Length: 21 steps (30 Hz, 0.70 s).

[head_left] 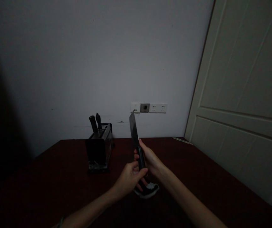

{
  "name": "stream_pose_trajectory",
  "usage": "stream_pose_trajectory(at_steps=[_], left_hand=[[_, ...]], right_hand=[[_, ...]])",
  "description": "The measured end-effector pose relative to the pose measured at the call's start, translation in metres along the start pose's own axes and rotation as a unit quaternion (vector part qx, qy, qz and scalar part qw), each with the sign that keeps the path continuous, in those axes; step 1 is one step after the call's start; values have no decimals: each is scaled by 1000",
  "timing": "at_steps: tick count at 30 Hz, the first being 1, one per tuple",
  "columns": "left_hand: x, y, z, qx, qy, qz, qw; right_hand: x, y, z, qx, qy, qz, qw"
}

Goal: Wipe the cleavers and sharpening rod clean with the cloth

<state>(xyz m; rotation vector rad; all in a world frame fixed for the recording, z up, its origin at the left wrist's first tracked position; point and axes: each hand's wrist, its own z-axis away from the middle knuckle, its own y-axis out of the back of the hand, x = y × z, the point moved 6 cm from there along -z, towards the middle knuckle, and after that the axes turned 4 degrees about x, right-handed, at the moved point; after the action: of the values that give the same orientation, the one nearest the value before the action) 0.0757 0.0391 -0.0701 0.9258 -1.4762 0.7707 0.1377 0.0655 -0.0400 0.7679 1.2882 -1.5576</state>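
A kitchen knife (134, 129) with a broad blade and a black handle is held up over the table, its blade pointing upward and slightly left. My right hand (150, 156) is wrapped round the upper part of the handle, near the blade. Lower down, my left hand (132, 175) grips the butt end of the same handle between thumb and fingers. Beneath the hands lies a black-and-white item (150, 190), perhaps a cloth, partly hidden by my left fingers.
A dark knife block (98, 148) stands to the left with two black-handled tools (93, 123) in it. Sockets and a switch (144, 107) are on the wall behind the dark red table (62, 177). A pale panelled door (240, 120) borders the right side.
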Motion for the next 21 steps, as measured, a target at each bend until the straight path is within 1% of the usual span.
stream_pose_trajectory(at_steps=[3,5,6,7,8,10,11,12,13,15,16,17,18,19,21], left_hand=[[-7,1,-1,10,14,-44,999],[-4,5,-2,8,10,-100,995],[-1,7,-2,-6,5,-129,992],[0,8,-2,-35,9,-157,987],[0,8,0,-81,23,-184,979],[-6,7,6,-191,50,-247,949],[-11,7,8,-230,43,-280,931],[-15,8,9,-244,13,-315,917],[-19,9,9,-233,-43,-346,908],[-26,12,7,-164,-178,-390,889],[-35,10,8,-166,-220,-411,869],[-47,6,8,-184,-237,-427,853],[-58,4,7,-198,-237,-439,844],[-67,3,6,-207,-230,-446,840],[-77,3,2,-199,-215,-442,848]], right_hand=[[5,2,-5,18,21,-3,1000],[7,5,-9,31,35,-5,999],[9,7,-11,36,39,-8,999],[10,9,-12,38,42,-13,998],[10,11,-14,37,42,-19,998],[11,15,-15,28,34,-35,998],[11,17,-15,21,27,-44,998],[12,18,-16,12,18,-54,998],[12,20,-16,1,7,-66,998],[13,22,-18,-29,-18,-96,995],[14,23,-19,-47,-31,-113,992],[15,23,-20,-66,-42,-130,988],[17,23,-21,-86,-52,-148,984],[18,24,-22,-106,-61,-165,979],[21,27,-23,-145,-76,-197,967]])
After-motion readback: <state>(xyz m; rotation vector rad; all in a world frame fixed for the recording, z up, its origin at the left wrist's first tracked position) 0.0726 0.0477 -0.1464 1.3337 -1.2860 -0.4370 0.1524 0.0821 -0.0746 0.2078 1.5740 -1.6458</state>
